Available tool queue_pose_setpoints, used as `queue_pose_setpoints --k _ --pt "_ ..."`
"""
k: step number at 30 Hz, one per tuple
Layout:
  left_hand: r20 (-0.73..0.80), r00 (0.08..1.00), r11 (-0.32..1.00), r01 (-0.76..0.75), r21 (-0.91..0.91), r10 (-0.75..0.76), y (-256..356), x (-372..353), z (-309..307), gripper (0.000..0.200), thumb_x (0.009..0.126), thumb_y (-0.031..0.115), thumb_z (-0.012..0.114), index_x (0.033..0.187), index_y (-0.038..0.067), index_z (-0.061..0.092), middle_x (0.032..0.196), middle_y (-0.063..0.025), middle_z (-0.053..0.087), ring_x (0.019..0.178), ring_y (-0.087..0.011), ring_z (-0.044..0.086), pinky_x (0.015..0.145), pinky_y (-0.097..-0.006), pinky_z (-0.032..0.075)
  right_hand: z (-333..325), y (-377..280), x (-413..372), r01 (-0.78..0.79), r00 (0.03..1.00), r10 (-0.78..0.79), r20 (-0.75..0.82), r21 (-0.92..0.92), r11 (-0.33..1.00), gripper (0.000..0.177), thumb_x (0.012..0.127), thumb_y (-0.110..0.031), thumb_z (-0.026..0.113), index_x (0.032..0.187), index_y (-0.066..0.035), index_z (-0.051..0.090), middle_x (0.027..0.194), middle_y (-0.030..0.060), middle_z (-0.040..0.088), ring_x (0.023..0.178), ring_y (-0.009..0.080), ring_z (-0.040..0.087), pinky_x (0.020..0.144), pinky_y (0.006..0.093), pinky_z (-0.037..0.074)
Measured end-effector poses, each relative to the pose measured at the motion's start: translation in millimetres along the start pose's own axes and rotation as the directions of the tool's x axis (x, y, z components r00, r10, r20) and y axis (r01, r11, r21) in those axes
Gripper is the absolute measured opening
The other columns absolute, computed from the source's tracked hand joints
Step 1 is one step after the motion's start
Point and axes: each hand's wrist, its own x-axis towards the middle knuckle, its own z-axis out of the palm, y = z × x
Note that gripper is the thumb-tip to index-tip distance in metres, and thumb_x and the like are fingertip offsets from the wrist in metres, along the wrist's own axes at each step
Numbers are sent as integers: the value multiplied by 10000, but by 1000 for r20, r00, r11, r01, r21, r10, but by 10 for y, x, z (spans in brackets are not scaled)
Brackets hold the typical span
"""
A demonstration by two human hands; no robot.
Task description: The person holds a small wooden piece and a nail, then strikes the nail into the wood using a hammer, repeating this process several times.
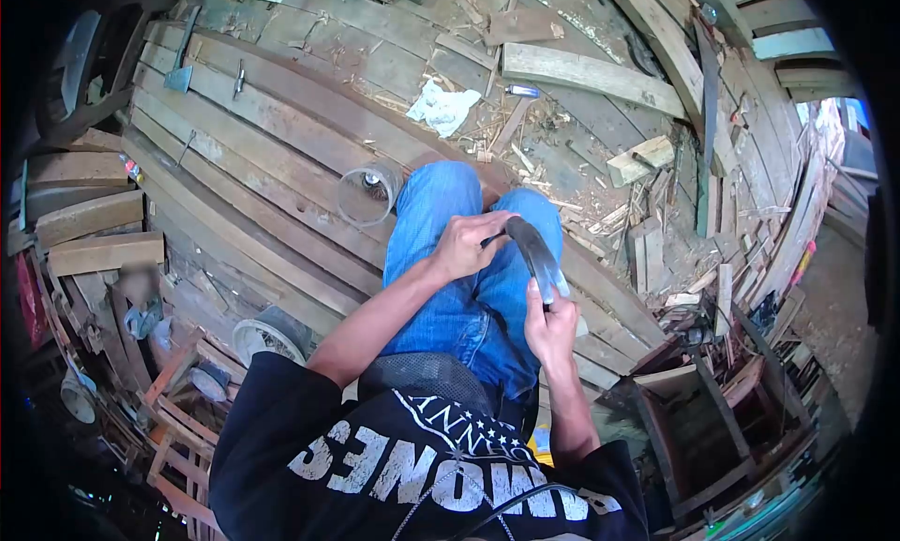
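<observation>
I sit with my knees in blue jeans (441,260) over a plank floor. A long grey knife blade (538,257) lies slanted above my right knee. My right hand (551,330) is closed around the blade's lower end, where the handle is hidden in my fist. My left hand (464,246) is curled at the blade's upper end, with its fingertips pressing a small dark piece against the metal; I cannot tell what that piece is.
Weathered wooden planks (281,138) run under me. An open round can (368,192) stands by my left knee. A crumpled white rag (442,107), a blue lighter (522,91) and a hatchet (180,72) lie farther off. Wood scraps (656,232) pile at right, near a wooden frame (694,400).
</observation>
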Motion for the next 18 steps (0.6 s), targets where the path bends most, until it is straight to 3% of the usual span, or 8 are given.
queue_pose_setpoints --k 3,4,6,7,8,10,14,18 --pt "8 1000 1000 12 26 -13 -28 -14 8 386 697 -54 707 1077 0 657 1079 -162 674 1010 -312 656 857 -362 546 46 -49 -17 293 938 -259 -230 127 948 366 943 -306 562 805 27 625 496 37 455 459 109 424 439 336 349" --pt "11 1000 1000 12 25 -12 -33 -23 15 389 698 -52 709 1080 1 656 1079 -162 673 1009 -314 655 857 -362 546 47 -28 -22 290 939 -257 -229 127 948 366 943 -306 562 805 27 625 496 37 455 459 109 424 439 336 349" --pt "0 1000 1000 -7 15 7 -37 -10 13 390 698 -46 713 1081 1 656 1082 -162 673 1004 -312 657 850 -361 547 15 7 -5 26 999 -24 40 -49 998 348 953 -295 542 842 28 610 571 50 485 521 110 447 475 323 365" --pt "-11 1000 1000 -25 12 25 -44 10 3 391 697 -40 718 1081 1 656 1084 -161 673 1000 -310 660 844 -359 549 9 -30 -24 -24 999 25 44 -25 999 320 958 -269 537 846 26 594 621 36 489 565 101 452 505 314 377" --pt "-9 1000 1000 -26 13 26 -64 31 -4 391 697 -40 718 1081 1 656 1084 -161 673 1000 -310 660 844 -359 549 17 -45 0 -25 999 25 43 -23 999 320 958 -269 537 846 26 594 621 36 489 565 101 452 505 314 377" --pt "-15 1000 999 -22 40 22 -18 -7 -9 355 738 24 711 1087 21 650 1051 -157 677 950 -310 668 789 -364 562 38 -52 1 180 973 -157 -171 125 976 202 874 -183 625 899 12 672 513 161 546 433 222 591 449 363 434" --pt "-63 998 1000 4 10 -3 18 23 1 342 744 24 713 1081 20 654 1039 -151 684 939 -300 675 782 -360 563 37 164 2 246 954 -195 -229 216 945 235 916 -192 575 854 28 628 607 111 571 528 199 564 516 342 432" --pt "-53 999 1000 8 -21 -10 5 17 16 314 754 34 717 1061 9 660 1021 -153 689 924 -297 681 783 -357 564 -75 117 12 118 983 -73 -167 277 954 290 933 -239 562 828 25 619 599 84 548 537 172 532 514 333 416"
